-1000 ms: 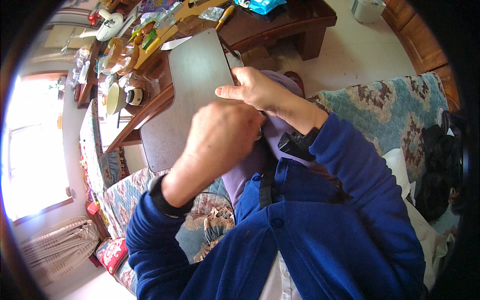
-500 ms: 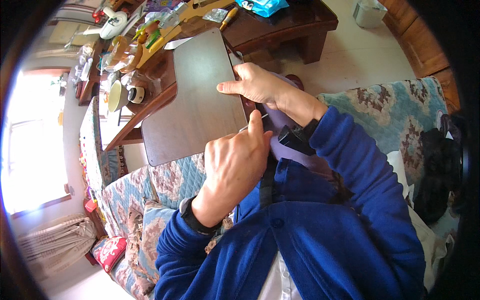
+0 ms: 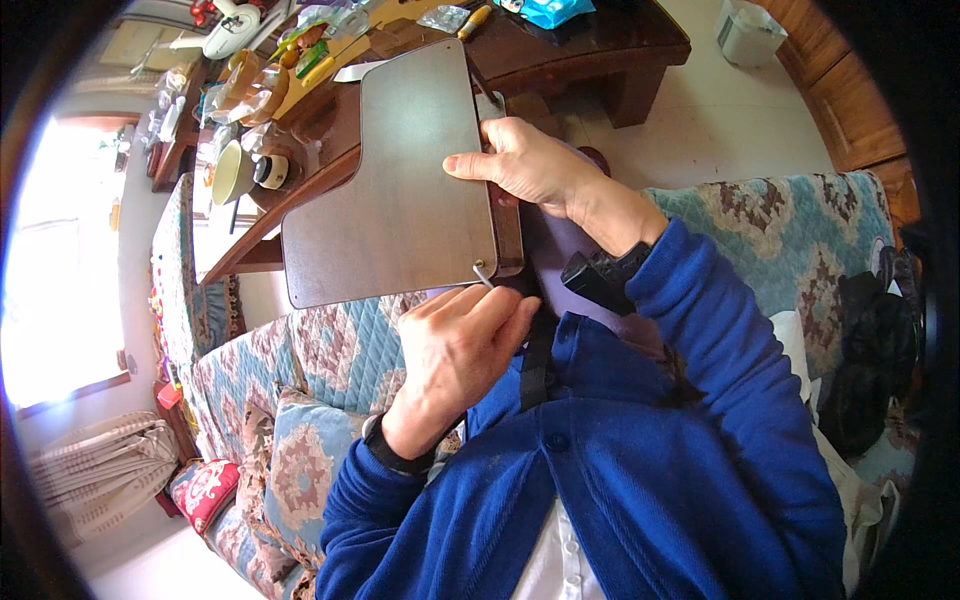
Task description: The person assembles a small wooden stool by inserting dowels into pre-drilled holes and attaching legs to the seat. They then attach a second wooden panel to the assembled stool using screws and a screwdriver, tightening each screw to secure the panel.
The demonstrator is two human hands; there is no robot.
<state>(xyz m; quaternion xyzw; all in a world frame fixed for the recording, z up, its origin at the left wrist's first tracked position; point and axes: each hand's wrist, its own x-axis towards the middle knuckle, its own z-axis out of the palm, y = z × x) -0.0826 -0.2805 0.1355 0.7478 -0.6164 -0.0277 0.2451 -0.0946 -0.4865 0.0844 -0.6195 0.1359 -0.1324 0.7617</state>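
A dark brown, L-shaped wooden board (image 3: 410, 215) lies tilted above my lap, with a narrow wooden side piece (image 3: 508, 235) along its right edge. My right hand (image 3: 545, 172) is closed on that edge, thumb flat on top and the other fingers hidden beneath. At the board's near right corner sits a small brass-coloured screw (image 3: 480, 264). My left hand (image 3: 455, 345) is closed round a thin silver hex key (image 3: 483, 275), whose visible end meets the screw. The rest of the key is hidden in my fingers.
Beyond the board stands a dark wooden table (image 3: 600, 45) with a yellow-handled screwdriver (image 3: 474, 22), a blue package (image 3: 545, 10) and plastic-wrapped items. A cream bowl (image 3: 233, 172) is at the left. The patterned sofa (image 3: 745, 225) surrounds me; a whitish bin (image 3: 750, 35) stands far right.
My left hand has drawn down and nearer to me, its raised index finger now curled in. The screw at the corner has come into view, with the hex key at it. My right hand keeps its hold.
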